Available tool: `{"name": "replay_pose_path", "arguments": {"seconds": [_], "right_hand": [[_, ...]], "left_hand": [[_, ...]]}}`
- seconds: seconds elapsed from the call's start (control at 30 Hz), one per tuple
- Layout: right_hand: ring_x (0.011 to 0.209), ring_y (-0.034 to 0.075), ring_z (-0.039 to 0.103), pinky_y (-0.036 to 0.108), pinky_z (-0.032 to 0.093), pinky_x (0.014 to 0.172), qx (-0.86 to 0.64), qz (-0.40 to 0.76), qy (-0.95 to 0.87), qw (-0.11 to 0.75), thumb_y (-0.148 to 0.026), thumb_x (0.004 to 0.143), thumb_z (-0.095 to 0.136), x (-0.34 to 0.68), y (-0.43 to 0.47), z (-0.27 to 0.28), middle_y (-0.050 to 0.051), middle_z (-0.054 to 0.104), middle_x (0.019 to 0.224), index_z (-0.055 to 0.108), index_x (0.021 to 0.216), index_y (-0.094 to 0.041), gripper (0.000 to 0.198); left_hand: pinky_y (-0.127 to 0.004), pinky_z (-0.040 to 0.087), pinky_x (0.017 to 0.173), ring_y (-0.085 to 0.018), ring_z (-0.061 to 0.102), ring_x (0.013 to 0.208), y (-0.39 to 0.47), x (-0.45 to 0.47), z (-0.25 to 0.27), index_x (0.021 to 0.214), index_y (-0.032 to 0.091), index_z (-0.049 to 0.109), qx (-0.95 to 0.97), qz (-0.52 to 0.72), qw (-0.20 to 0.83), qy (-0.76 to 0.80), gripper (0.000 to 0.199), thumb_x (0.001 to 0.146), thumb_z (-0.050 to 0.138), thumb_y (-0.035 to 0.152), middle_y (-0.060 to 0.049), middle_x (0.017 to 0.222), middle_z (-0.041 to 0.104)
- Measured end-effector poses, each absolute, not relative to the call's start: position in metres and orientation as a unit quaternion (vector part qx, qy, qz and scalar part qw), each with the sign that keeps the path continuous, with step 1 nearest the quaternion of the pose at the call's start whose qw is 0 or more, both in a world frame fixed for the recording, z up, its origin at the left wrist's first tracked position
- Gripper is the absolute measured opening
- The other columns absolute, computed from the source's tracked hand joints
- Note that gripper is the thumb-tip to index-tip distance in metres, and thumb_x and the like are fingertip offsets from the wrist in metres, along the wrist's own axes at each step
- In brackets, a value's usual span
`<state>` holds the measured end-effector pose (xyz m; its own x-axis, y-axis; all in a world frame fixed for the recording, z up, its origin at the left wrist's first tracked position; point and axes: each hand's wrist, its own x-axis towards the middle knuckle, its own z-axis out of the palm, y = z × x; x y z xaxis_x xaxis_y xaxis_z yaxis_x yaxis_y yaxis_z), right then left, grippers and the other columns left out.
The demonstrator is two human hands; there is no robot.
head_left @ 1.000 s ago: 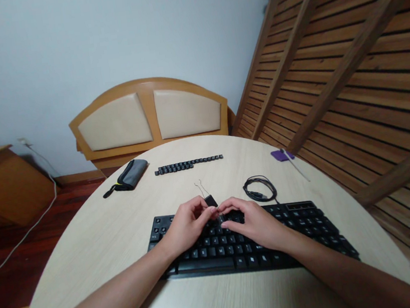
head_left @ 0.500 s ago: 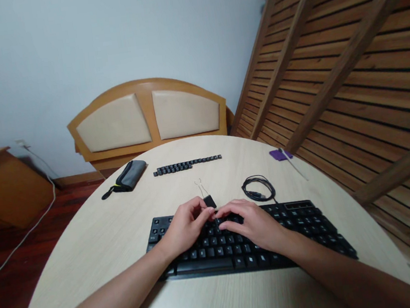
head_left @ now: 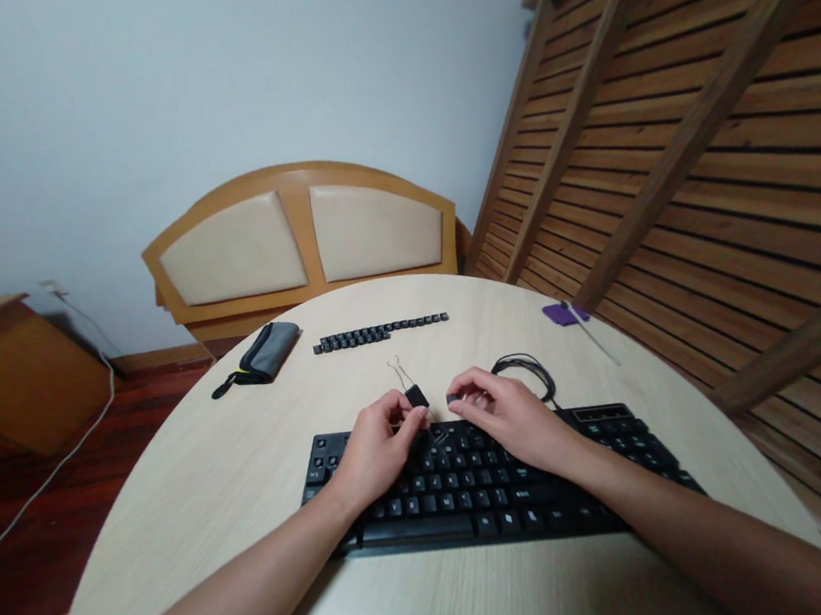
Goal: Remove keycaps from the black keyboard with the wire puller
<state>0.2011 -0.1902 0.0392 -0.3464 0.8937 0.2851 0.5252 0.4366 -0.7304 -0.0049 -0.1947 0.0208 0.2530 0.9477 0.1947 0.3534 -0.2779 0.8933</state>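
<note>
A black keyboard lies across the table in front of me, some keycaps gone from its upper left rows. My left hand is closed on a keycap puller with a black handle and thin wire loops, over the upper part of the keyboard. One wire end points away from me, the other down toward the keys. My right hand pinches a small dark keycap between thumb and fingertips, just above the keyboard's back edge. Farther back, loose keycaps stand in rows on the table.
The keyboard's coiled cable lies behind my right hand. A grey cloth pouch with a strap is at the far left. On the right are a purple cloth and a thin brush-like stick. The round table curves around everything.
My right hand has lifted off the keys and moved slightly right and away from the left, a keycap now showing in its fingertips. The left hand still holds the puller.
</note>
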Motion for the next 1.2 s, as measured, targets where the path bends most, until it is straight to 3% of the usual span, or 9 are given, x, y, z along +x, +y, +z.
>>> {"name": "replay_pose_path", "arguments": {"seconds": [0.13, 0.3, 0.53, 1.2], "right_hand": [[0.077, 0.016, 0.065, 0.027, 0.05, 0.072, -0.482, 0.233, -0.777, 0.333, -0.027, 0.087, 0.06, 0.198, -0.154, 0.044, 0.005, 0.071, 0.093, 0.067, 0.108, -0.018, 0.024], [0.086, 0.016, 0.066, 0.025, 0.047, 0.079, -0.507, 0.134, -0.807, 0.271, -0.023, 0.087, 0.06, 0.182, -0.094, 0.05, 0.005, 0.073, 0.098, 0.069, 0.109, -0.018, 0.024], [0.097, 0.02, 0.064, 0.028, 0.044, 0.083, -0.558, 0.086, -0.795, 0.221, -0.021, 0.085, 0.063, 0.151, -0.038, 0.042, 0.005, 0.072, 0.103, 0.07, 0.103, -0.022, 0.02], [0.108, 0.023, 0.058, 0.032, 0.044, 0.087, -0.581, 0.042, -0.786, 0.206, -0.025, 0.094, 0.048, 0.124, -0.026, 0.002, 0.006, 0.066, 0.118, 0.063, 0.119, -0.026, 0.029]], "left_hand": [[-0.028, 0.045, 0.067, -0.017, 0.062, 0.071, -0.194, -0.004, 0.02, 0.077, 0.018, 0.058, 0.696, 0.385, 0.383, 0.469, 0.022, 0.091, 0.053, 0.035, -0.001, 0.075, 0.068], [-0.029, 0.045, 0.068, -0.018, 0.061, 0.072, -0.194, -0.003, 0.02, 0.076, 0.018, 0.057, 0.699, 0.382, 0.379, 0.471, 0.022, 0.091, 0.053, 0.034, -0.001, 0.075, 0.068], [-0.029, 0.045, 0.067, -0.018, 0.061, 0.07, -0.194, -0.003, 0.02, 0.076, 0.019, 0.058, 0.702, 0.377, 0.372, 0.476, 0.022, 0.091, 0.053, 0.035, -0.001, 0.074, 0.068], [-0.028, 0.045, 0.069, -0.018, 0.062, 0.072, -0.194, -0.003, 0.019, 0.077, 0.019, 0.057, 0.695, 0.382, 0.391, 0.467, 0.021, 0.091, 0.054, 0.033, -0.001, 0.075, 0.068]]}}
